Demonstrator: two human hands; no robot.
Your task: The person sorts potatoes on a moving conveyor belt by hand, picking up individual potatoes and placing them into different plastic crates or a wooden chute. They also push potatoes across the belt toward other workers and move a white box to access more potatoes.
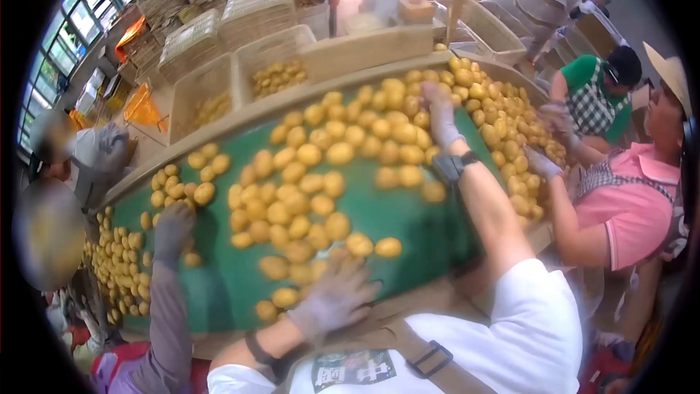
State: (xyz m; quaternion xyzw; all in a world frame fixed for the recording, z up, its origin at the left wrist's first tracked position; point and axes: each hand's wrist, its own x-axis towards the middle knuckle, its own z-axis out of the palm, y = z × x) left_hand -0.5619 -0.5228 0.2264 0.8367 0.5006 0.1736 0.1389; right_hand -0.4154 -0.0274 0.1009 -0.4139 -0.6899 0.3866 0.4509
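Many yellow-brown potatoes (308,154) lie spread over a green conveyor belt (219,263) in front of me. My left hand (339,298), in a pale thin glove, is at the near side of the belt with its fingers spread, touching potatoes just beyond the fingertips. Across the belt reaches my right hand (441,115), gloved too, with a dark watch (456,165) on the wrist. Its fingers point away from me among the far potatoes and look stretched out, though slightly blurred. I see no potato gripped in either hand.
A co-worker's gloved hand (173,232) is over potatoes on the left. On the right, a person in a pink shirt (627,204) and another in green (580,84) reach into a dense potato pile (510,138). Beyond the belt's raised edge stand crates (255,44), some holding potatoes.
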